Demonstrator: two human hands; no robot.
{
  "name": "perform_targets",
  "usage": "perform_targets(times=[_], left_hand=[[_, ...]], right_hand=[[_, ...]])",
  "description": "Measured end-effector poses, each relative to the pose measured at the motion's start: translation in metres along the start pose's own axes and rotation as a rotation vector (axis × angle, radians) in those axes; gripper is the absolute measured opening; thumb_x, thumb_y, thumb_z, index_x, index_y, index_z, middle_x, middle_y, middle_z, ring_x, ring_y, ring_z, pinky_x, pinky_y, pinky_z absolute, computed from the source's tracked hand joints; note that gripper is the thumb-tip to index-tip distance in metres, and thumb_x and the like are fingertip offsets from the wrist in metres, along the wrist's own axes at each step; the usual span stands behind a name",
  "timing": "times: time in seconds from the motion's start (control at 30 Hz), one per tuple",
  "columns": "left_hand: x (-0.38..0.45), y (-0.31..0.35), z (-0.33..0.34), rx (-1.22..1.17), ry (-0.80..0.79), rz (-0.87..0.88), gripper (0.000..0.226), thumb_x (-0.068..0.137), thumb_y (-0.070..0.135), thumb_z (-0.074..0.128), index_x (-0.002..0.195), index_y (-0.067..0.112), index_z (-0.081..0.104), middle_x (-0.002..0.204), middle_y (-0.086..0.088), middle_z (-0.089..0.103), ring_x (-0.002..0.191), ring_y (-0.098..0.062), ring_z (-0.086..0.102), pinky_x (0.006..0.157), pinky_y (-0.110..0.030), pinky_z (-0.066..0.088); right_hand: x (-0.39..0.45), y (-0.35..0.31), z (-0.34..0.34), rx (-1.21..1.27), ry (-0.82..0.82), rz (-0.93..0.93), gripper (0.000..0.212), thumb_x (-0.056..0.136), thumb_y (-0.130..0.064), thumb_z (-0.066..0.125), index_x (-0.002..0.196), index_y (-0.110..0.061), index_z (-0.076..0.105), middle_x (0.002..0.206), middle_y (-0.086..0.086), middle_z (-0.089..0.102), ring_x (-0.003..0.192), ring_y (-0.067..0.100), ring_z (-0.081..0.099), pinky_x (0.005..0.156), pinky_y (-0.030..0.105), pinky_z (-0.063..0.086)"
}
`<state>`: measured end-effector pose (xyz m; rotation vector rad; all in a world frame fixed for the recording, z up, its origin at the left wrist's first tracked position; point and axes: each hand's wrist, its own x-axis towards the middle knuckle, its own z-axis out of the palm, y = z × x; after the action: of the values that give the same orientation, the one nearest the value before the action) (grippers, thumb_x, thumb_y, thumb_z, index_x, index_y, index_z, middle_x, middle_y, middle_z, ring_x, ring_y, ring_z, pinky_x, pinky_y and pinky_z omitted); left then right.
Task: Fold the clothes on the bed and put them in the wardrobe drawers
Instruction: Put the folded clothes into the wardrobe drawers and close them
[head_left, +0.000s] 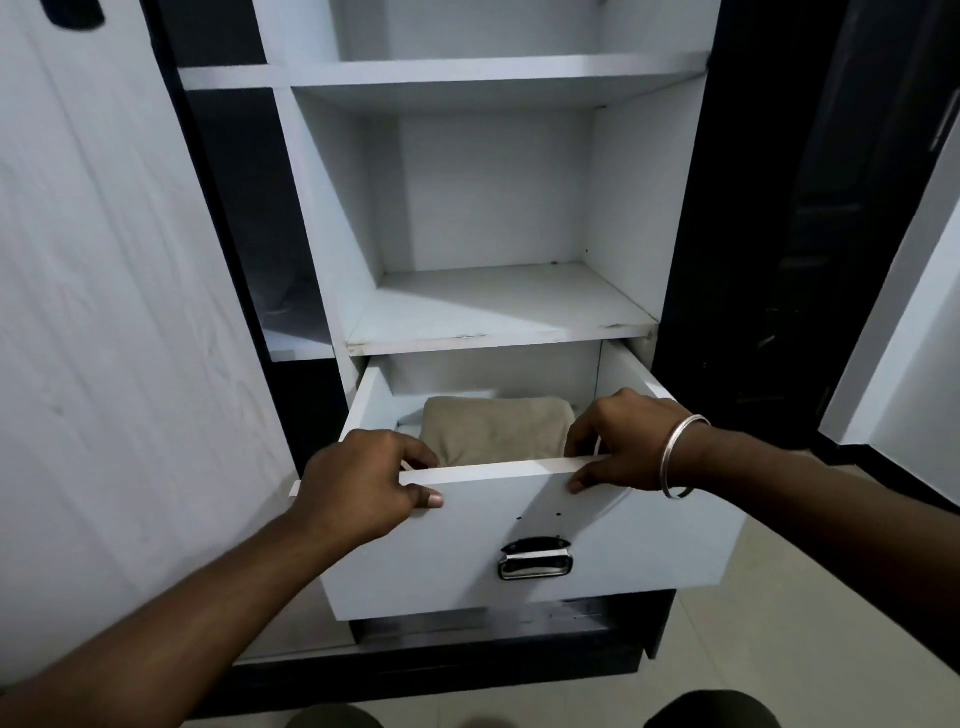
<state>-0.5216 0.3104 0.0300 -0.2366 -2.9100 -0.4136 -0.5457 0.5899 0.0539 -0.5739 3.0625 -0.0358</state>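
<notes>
Both hands, left hand (358, 483) and right hand (623, 447), curl their fingers over the open white wooden drawer's (519, 540) front edge at frame centre; a folded beige cloth (493, 428) lies inside.

Matt white laminated-board drawer (597, 525) with glossy chrome handle (535, 563) (cloth inside (493, 428) is soft beige).

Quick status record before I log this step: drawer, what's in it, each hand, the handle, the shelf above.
drawer: pulled out of the wardrobe, open
contents: folded beige garment lying inside
left hand: grips the top edge of the drawer front, thumb on its outer face
right hand: grips the same edge further right; bangle on the wrist
handle: metal, untouched
shelf: nothing visible on it
</notes>
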Motion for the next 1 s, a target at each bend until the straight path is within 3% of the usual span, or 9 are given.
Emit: perform_targets(times=[0.1,0.23,0.37,0.43,0.57,0.73,0.87,1.0], left_hand=[[0.014,0.002,-0.001,0.074,0.033,0.001,0.053,0.071,0.058,0.079,0.120,0.042,0.066,0.120,0.018,0.065,0.112,-0.007,0.060,0.083,-0.026,0.046],[0.041,-0.001,0.006,0.117,0.065,0.032,0.066,0.072,0.057,0.079,0.132,0.039,0.058,0.137,0.016,0.056,0.125,-0.011,0.052,0.091,-0.029,0.047],[0.074,-0.007,0.018,0.097,0.073,0.023,0.106,0.071,0.052,0.082,0.154,0.032,0.020,0.155,0.009,0.030,0.137,-0.019,0.039,0.096,-0.044,0.050],[0.093,-0.008,0.022,0.134,0.068,-0.007,0.118,0.071,0.052,0.082,0.157,0.027,0.004,0.161,0.007,0.018,0.145,-0.021,0.029,0.108,-0.053,0.039],[0.129,-0.008,0.027,0.286,0.037,0.032,0.106,0.081,0.050,0.074,0.157,0.024,0.005,0.164,0.006,0.016,0.152,-0.013,0.009,0.119,-0.055,0.005],[0.172,-0.017,0.041,0.286,0.027,0.066,0.095,0.087,0.040,0.071,0.157,0.025,0.008,0.165,0.004,0.013,0.153,-0.016,0.003,0.119,-0.054,-0.001],[0.197,-0.025,0.055,0.233,0.032,0.046,0.081,0.095,0.034,0.062,0.157,0.019,0.012,0.161,0.001,0.024,0.149,-0.017,0.022,0.120,-0.050,0.000],[0.212,-0.033,0.062,0.124,0.171,0.047,0.055,0.095,0.030,0.063,0.147,0.026,0.043,0.143,0.008,0.046,0.127,-0.016,0.052,0.121,-0.047,0.003]], right_hand=[[0.016,0.005,-0.001,0.003,0.046,0.036,0.044,0.071,-0.060,0.077,0.106,-0.037,0.066,0.093,-0.022,0.063,0.099,0.007,0.061,0.079,0.029,0.052],[0.041,0.014,0.001,-0.038,0.120,0.065,0.065,0.067,-0.064,0.077,0.124,-0.040,0.055,0.122,-0.016,0.059,0.116,0.014,0.056,0.080,0.029,0.045],[0.067,0.028,0.000,-0.087,0.221,0.105,0.087,0.058,-0.073,0.076,0.130,-0.034,0.046,0.130,-0.010,0.050,0.116,0.020,0.054,0.090,0.034,0.043],[0.081,0.037,0.001,-0.077,0.257,0.134,0.101,0.053,-0.080,0.073,0.135,-0.031,0.040,0.137,-0.010,0.045,0.121,0.020,0.052,0.101,0.039,0.041],[0.111,0.053,0.006,-0.063,0.227,0.155,0.112,0.056,-0.084,0.067,0.146,-0.029,0.031,0.155,-0.011,0.031,0.137,0.018,0.041,0.111,0.045,0.033],[0.150,0.065,0.011,-0.079,0.212,0.188,0.103,0.064,-0.080,0.065,0.145,-0.026,0.032,0.152,-0.008,0.039,0.137,0.019,0.041,0.113,0.053,0.028],[0.170,0.068,0.012,-0.127,0.197,0.196,0.083,0.072,-0.067,0.070,0.138,-0.024,0.045,0.142,-0.005,0.049,0.131,0.020,0.048,0.110,0.048,0.031],[0.181,0.070,0.013,-0.153,0.305,0.215,0.059,0.080,-0.055,0.070,0.129,-0.027,0.054,0.126,-0.004,0.059,0.117,0.021,0.057,0.094,0.037,0.042]])
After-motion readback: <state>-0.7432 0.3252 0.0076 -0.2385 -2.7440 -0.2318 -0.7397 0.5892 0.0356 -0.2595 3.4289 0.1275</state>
